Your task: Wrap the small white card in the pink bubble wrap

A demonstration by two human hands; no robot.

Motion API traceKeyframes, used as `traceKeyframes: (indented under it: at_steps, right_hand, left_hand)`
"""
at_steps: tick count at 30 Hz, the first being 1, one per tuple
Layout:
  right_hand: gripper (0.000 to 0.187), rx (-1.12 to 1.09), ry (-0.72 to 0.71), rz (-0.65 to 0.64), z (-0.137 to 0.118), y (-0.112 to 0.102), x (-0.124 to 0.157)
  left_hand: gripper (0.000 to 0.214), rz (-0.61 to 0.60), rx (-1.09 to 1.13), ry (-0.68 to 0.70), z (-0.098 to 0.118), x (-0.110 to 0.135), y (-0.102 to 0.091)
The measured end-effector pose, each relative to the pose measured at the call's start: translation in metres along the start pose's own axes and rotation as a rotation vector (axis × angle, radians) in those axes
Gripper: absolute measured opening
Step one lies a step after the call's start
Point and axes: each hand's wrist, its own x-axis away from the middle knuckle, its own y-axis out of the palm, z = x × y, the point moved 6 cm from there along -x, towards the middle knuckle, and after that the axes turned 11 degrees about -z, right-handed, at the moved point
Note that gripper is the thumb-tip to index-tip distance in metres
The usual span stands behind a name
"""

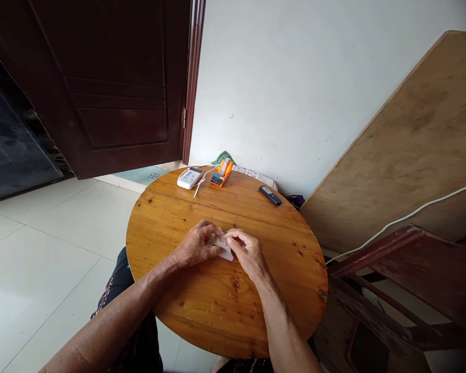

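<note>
Between my two hands, over the middle of the round wooden table (202, 305), is a small clear plastic packet (226, 253) with some reddish print on it. My left hand (197, 244) grips its left side, thumb in front and fingers curled behind. At the upper right of the packet, my right hand (250, 254) pinches it between thumb and forefinger. What lies inside the packet is too small to make out.
Toward the far edge stand a white box-shaped device (189, 178), a white cable (200, 186) and an orange tape dispenser (222, 173). A dark handheld device (270, 196) lies at the back right. Behind are a white wall (295, 93) and a dark door (120, 77).
</note>
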Motion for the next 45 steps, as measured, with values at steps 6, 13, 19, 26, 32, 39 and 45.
traceKeyframes:
  at_steps: [6, 13, 19, 26, 32, 39, 45]
  right_hand:
    - [0.023, 0.175, -0.083, -0.066, -0.004, -0.007, 0.005]
    - [0.028, 0.534, -0.182, -0.037, -0.011, -0.006, 0.018]
    - [0.038, 0.659, -0.202, -0.001, -0.010, 0.001, 0.032]
    - [0.044, 0.697, -0.183, 0.056, -0.012, 0.006, 0.047]
    - [0.043, 0.750, -0.212, 0.088, -0.018, 0.009, 0.051]
    - [0.043, 0.792, -0.194, 0.189, -0.021, 0.016, 0.062]
    - [0.037, 0.737, -0.223, 0.230, -0.018, 0.015, 0.061]
  left_hand:
    - [0.028, 0.017, -0.009, 0.008, -0.003, 0.000, 0.000]
    - [0.023, 0.063, -0.099, 0.022, 0.001, 0.002, 0.002]
    - [0.026, 0.051, -0.196, 0.027, 0.005, 0.004, 0.005]
    - [0.035, 0.003, -0.369, 0.148, 0.009, 0.005, 0.010]
    - [0.030, 0.010, -0.415, 0.122, 0.010, 0.005, 0.010]
    - [0.029, 0.018, -0.391, 0.110, 0.010, 0.004, 0.010]
    - [0.030, -0.002, -0.360, 0.117, 0.012, 0.004, 0.009]
